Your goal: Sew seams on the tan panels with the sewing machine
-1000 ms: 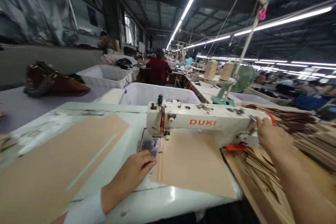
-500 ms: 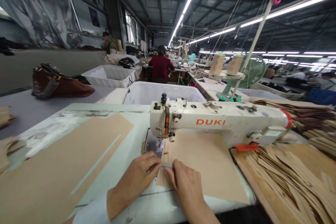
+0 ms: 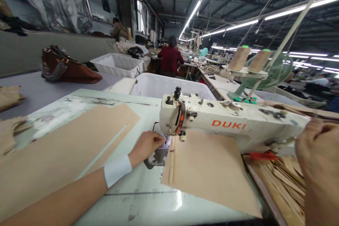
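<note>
My left hand (image 3: 148,145) is beside the needle and presser foot of the sewing machine (image 3: 203,120), thumb and fingers pinched together. Whatever is between its fingertips is too small to make out. My right hand (image 3: 319,155) is at the right end of the machine head with its fingers curled; anything inside them is hidden. A flat tan panel (image 3: 212,169) lies under the machine arm. Along the panel's left edge runs a narrow strip (image 3: 172,162) with a small metal piece on it, just in front of the presser foot.
A large tan piece with a long slot (image 3: 66,141) lies on the left of the table. Cut strips (image 3: 283,180) are on a wooden board at right. Behind stand a white bin (image 3: 172,86), thread cones (image 3: 239,58) and a brown bag (image 3: 70,67). A person in red (image 3: 171,58) sits farther back.
Both hands have left the strip in front of the presser foot. My left hand has gone up to the needle; my right hand has gone right to the machine's end. The view has shifted.
</note>
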The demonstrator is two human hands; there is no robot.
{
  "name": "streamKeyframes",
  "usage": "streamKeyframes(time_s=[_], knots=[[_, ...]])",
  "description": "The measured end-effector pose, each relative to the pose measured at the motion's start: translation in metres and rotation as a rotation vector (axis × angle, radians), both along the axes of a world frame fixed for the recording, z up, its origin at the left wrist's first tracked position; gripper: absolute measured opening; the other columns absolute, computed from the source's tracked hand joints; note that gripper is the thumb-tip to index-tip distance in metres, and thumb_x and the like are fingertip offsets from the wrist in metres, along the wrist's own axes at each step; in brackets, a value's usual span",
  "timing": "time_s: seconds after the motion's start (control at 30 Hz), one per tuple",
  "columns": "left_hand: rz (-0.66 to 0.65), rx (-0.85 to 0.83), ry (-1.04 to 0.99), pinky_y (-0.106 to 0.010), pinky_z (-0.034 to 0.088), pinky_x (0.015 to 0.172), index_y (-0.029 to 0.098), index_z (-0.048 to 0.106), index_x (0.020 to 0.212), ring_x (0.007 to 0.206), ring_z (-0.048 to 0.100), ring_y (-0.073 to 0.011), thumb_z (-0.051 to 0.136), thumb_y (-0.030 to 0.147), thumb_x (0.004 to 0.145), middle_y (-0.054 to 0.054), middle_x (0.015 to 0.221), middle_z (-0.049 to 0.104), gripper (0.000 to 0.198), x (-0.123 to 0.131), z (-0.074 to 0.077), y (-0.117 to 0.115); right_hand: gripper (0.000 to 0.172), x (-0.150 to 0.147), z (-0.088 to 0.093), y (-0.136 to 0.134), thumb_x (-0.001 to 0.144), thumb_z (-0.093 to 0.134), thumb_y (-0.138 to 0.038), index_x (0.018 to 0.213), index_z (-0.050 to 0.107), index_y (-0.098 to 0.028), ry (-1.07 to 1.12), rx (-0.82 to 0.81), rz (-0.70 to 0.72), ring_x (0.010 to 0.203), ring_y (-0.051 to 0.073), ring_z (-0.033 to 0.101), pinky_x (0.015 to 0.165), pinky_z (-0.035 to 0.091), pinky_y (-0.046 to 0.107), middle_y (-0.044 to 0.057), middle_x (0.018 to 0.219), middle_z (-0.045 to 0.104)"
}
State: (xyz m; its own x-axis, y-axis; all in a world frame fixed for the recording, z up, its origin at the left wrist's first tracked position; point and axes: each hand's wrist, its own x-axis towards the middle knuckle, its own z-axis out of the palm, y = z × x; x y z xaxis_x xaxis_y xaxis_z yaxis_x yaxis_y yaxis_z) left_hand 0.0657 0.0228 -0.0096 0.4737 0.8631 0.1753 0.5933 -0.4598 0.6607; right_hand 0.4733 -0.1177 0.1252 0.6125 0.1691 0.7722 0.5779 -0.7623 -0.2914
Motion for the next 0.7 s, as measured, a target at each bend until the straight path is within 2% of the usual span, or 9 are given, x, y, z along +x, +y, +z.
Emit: streamKeyframes(time_s=[0.07, 0.13, 0.27, 0.37, 0.53, 0.63, 0.7], knots=[[-0.001, 0.013, -0.01, -0.025, 0.05, 0.063, 0.018, 0.077, 0.08, 0.07, 0.069, -0.0212, 0.055, 0.032, 0.089, -0.003, 0.077, 0.075, 0.028, 0.0, -0.002, -0.001, 0.041, 0.02, -0.003, 0.011, 0.095, 0.043, -0.039, 0.11, 0.063, -0.005, -0.031, -0.091, 0.066, 0.079, 0.033, 0.06, 0.061, 0.029, 0.041, 0.028, 0.096, 0.065], [-0.024, 0.049, -0.014, -0.026, 0.051, 0.065, 0.019, 0.077, 0.084, 0.072, 0.069, -0.0206, 0.053, 0.03, 0.092, -0.004, 0.082, 0.075, 0.028, -0.003, -0.003, -0.007, 0.039, 0.026, -0.014, 0.016, 0.095, 0.044, -0.039, 0.107, 0.065, -0.008, -0.11, -0.143, 0.145, 0.083, 0.034, 0.059, 0.063, 0.032, 0.041, 0.025, 0.096, 0.064], [-0.122, 0.143, 0.036, -0.029, 0.048, 0.083, 0.023, 0.076, 0.09, 0.09, 0.066, -0.0215, 0.052, 0.029, 0.094, -0.004, 0.093, 0.073, 0.025, -0.01, -0.002, -0.02, 0.036, 0.022, -0.031, 0.013, 0.095, 0.042, -0.036, 0.109, 0.064, -0.011, -0.243, -0.103, 0.212, 0.092, 0.034, 0.058, 0.069, 0.036, 0.041, 0.023, 0.096, 0.063], [-0.139, 0.148, 0.109, -0.026, 0.047, 0.076, 0.026, 0.076, 0.085, 0.083, 0.067, -0.0199, 0.054, 0.029, 0.093, -0.001, 0.088, 0.073, 0.024, -0.011, -0.001, -0.018, 0.038, 0.021, -0.036, 0.013, 0.096, 0.04, -0.035, 0.112, 0.061, -0.009, -0.26, -0.101, 0.236, 0.098, 0.035, 0.057, 0.07, 0.036, 0.042, 0.025, 0.1, 0.062], [0.013, 0.122, 0.181, -0.025, 0.042, 0.061, 0.028, 0.077, 0.085, 0.079, 0.069, -0.0221, 0.057, 0.035, 0.092, 0.0, 0.087, 0.075, 0.023, -0.009, -0.003, 0.004, 0.04, 0.018, -0.038, 0.016, 0.096, 0.038, -0.034, 0.116, 0.059, -0.007, -0.177, -0.091, 0.161, 0.085, 0.034, 0.06, 0.064, 0.031, 0.041, 0.026, 0.094, 0.064], [0.074, 0.113, 0.19, -0.026, 0.042, 0.06, 0.028, 0.078, 0.09, 0.084, 0.07, -0.0245, 0.055, 0.036, 0.094, 0.0, 0.093, 0.076, 0.025, -0.008, -0.005, 0.009, 0.043, 0.011, -0.036, 0.014, 0.097, 0.033, -0.036, 0.119, 0.058, -0.009, -0.027, -0.158, 0.074, 0.072, 0.033, 0.06, 0.059, 0.029, 0.041, 0.025, 0.084, 0.065], [0.072, 0.118, 0.187, -0.026, 0.043, 0.063, 0.029, 0.078, 0.093, 0.087, 0.07, -0.0241, 0.054, 0.036, 0.095, 0.001, 0.098, 0.076, 0.025, -0.007, -0.006, 0.007, 0.045, 0.007, -0.033, 0.011, 0.097, 0.031, -0.039, 0.122, 0.058, -0.011, 0.066, -0.208, 0.011, 0.071, 0.034, 0.061, 0.056, 0.028, 0.041, 0.026, 0.08, 0.064]])
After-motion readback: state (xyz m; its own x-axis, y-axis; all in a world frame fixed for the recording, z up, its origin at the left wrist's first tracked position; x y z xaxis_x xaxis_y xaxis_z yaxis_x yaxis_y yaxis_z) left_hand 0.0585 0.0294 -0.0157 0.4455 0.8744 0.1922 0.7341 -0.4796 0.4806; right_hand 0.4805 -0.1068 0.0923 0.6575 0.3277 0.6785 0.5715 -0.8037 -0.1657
